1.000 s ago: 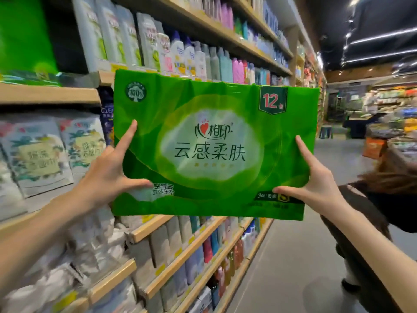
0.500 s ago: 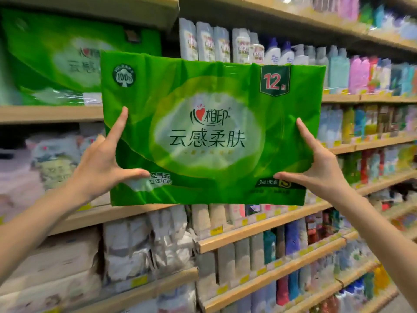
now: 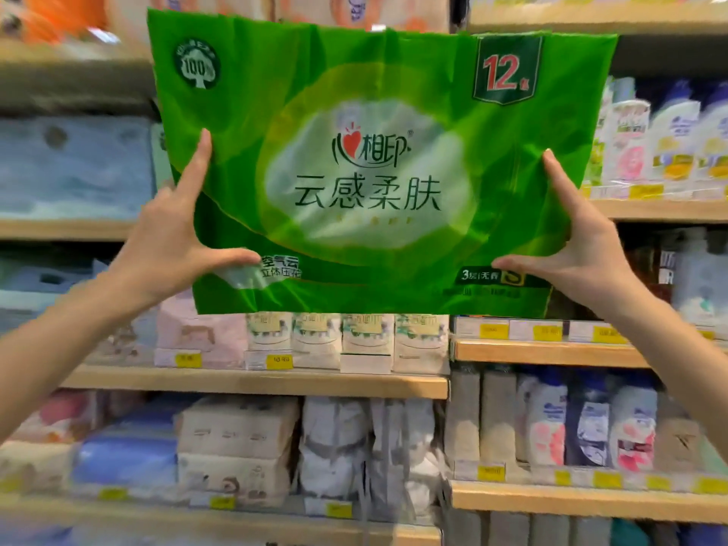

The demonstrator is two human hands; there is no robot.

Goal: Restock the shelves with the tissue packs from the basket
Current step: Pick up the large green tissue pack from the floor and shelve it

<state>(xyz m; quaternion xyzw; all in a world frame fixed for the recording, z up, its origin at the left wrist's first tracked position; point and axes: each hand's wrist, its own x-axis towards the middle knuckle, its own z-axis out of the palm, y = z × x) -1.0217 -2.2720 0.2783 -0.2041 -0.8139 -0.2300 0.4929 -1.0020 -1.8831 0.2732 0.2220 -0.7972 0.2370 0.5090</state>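
Note:
A large green tissue pack [image 3: 370, 112], marked "12" at its top right, is held upright in front of the shelves and fills the upper middle of the head view. My left hand [image 3: 173, 238] grips its lower left edge, index finger pointing up, thumb across the front. On the lower right edge sits my right hand [image 3: 579, 246], in the same grip. The basket is out of view.
Wooden shelves [image 3: 275, 382] run across the whole view, stocked with tissue and paper packs [image 3: 236, 451] on the left and bottles [image 3: 591, 427] on the right. Yellow price tags line the shelf edges. Blue packs [image 3: 75, 167] sit on the upper left shelf.
The view has swung left, from along the aisle to straight at the shelves. The pack has risen in the view and looks larger. Both hands keep the same hold.

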